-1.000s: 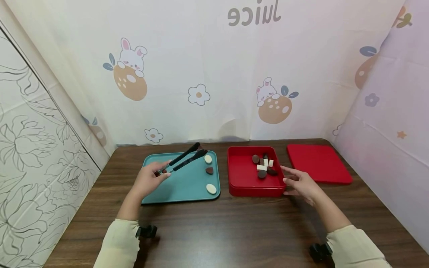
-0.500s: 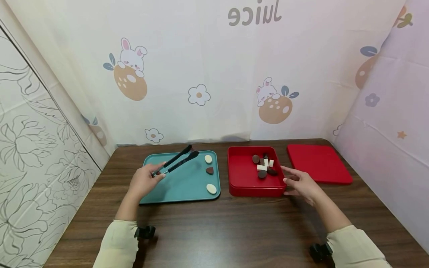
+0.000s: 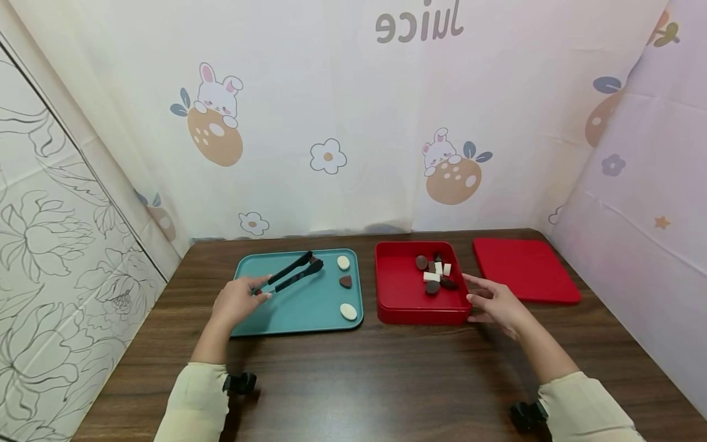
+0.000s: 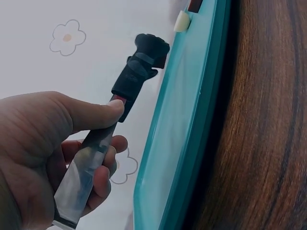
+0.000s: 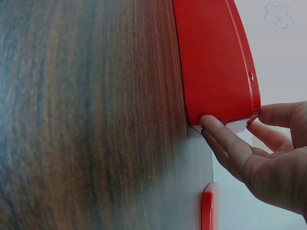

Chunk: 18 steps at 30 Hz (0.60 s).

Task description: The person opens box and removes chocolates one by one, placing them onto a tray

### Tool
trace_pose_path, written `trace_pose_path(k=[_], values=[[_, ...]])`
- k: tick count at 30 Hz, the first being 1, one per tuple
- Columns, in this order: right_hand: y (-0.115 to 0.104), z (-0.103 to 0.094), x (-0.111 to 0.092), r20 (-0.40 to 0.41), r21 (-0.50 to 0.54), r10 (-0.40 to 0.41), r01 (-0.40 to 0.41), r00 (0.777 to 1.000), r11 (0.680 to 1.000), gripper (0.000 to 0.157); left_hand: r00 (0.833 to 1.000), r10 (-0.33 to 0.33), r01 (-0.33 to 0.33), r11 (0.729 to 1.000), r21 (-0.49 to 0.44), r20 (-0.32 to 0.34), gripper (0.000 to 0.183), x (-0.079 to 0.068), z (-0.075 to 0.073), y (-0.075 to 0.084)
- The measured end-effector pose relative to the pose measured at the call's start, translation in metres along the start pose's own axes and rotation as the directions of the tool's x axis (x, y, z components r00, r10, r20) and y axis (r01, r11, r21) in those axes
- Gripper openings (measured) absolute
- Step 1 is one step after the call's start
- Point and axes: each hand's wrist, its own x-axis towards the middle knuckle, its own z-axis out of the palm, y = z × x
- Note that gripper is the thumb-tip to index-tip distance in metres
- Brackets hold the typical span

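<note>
My left hand (image 3: 237,302) grips a pair of metal tongs (image 3: 298,277) with black tips, over the teal tray (image 3: 287,313). In the left wrist view a dark brown chocolate piece (image 4: 160,61) shows between the tongs' tips (image 4: 151,45), close above the tray. Two cream oval pieces (image 3: 348,311) and a brown chocolate (image 3: 345,281) lie along the tray's right side. My right hand (image 3: 499,306) rests its extended fingers against the right side of the red box (image 3: 422,316). Inside the box sit several brown chocolates (image 3: 432,286) and white pieces (image 3: 431,277).
A flat red lid (image 3: 525,270) lies on the wooden table (image 3: 375,380) right of the box. A patterned curtain (image 3: 364,123) hangs behind the table. Another patterned panel (image 3: 61,245) stands at the left.
My left hand has shifted slightly left, and the tongs with the chocolate piece have moved left and down toward the tray. The right hand and the red box stay where they were.
</note>
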Motion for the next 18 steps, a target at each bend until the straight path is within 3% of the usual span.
trace_pose_path(k=[10, 18], values=[[0.0004, 0.0001, -0.0002, -0.002, -0.002, 0.006, -0.006, 1.0, 1.0, 0.064, 0.999, 0.009, -0.01, 0.999, 0.032, 0.033, 0.048, 0.0035, 0.0017, -0.0016], [0.001, 0.0, 0.0005, -0.011, -0.006, 0.015, -0.015, 1.0, 1.0, 0.064, 0.998, -0.005, 0.005, 1.0, 0.0, 0.061, 0.051, 0.0031, 0.0009, -0.003]])
